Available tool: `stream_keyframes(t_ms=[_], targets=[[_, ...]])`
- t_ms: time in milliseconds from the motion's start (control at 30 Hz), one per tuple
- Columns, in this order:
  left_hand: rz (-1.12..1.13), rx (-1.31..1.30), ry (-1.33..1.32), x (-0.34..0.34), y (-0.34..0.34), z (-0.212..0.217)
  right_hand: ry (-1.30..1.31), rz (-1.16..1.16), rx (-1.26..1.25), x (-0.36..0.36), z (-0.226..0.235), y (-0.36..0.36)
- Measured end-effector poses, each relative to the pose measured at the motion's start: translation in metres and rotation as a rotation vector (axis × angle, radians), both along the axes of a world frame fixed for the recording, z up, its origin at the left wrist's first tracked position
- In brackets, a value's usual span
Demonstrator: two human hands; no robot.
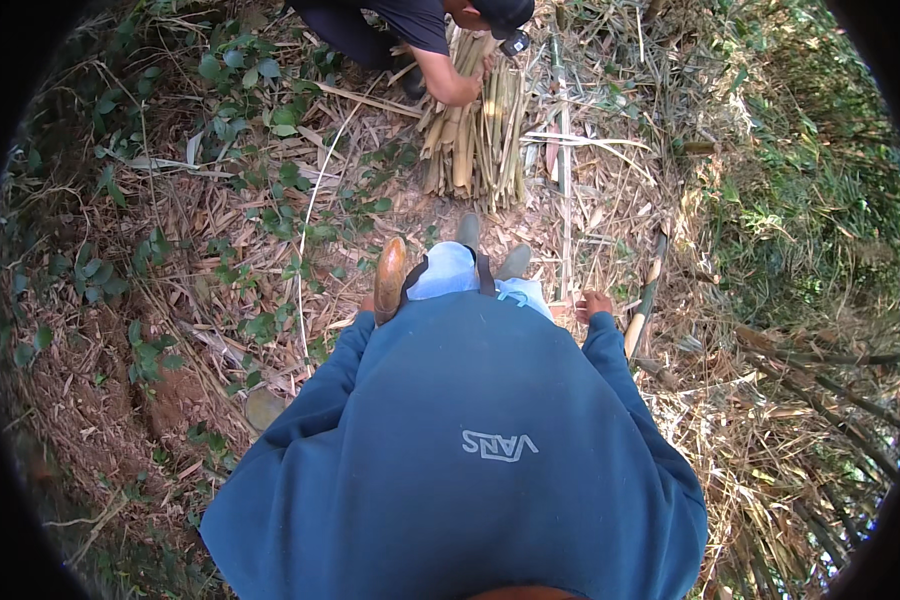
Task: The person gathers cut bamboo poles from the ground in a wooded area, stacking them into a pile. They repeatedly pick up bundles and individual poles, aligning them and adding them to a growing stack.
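Note:
My right hand [595, 306] hangs beside my right thigh, its fingers loosely bent and slightly apart, with nothing visible in it. My left hand [367, 303] is mostly hidden by my sleeve and body; only a sliver shows, so its fingers cannot be made out. Beside it, at my left hip, a smooth, glossy orange-brown object [391, 280], perhaps wooden, sticks out past my dark blue sweatshirt [450, 400]. In front of my boots lies a bundle of dry yellow-brown split stalks [475, 150]. Another person [410, 30] bends over it, with a hand [460, 90] on the bundle.
Dry leaves and bamboo litter cover the ground. A long pale strip [315, 190] lies to the left, and a straight pole [565, 180] to the right of the bundle. A thicker bamboo stem [645, 300] lies near my right hand. Green plants [270, 80] grow at left.

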State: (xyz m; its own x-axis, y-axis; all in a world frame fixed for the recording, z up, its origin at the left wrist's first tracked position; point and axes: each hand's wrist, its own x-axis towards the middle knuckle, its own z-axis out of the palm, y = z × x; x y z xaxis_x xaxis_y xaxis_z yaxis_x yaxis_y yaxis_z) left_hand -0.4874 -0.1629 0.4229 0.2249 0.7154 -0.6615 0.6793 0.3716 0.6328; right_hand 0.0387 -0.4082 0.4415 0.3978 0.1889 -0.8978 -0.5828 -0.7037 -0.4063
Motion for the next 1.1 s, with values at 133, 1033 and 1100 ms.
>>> stream_keyframes(t_ms=[133, 1033, 1100], targets=[[0.004, -0.001, -0.03, -0.002, -0.007, -0.008, -0.01, 0.014, -0.014, 0.003, -0.005, 0.003], [0.129, 0.266, 0.146, 0.191, 0.355, -0.11, -0.045, 0.149, 0.294, 0.075, -0.173, 0.406], [0.17, 0.338, 0.138, 0.276, 0.409, -0.142, 0.066, -0.013, 0.26, 0.087, -0.253, 0.447]])
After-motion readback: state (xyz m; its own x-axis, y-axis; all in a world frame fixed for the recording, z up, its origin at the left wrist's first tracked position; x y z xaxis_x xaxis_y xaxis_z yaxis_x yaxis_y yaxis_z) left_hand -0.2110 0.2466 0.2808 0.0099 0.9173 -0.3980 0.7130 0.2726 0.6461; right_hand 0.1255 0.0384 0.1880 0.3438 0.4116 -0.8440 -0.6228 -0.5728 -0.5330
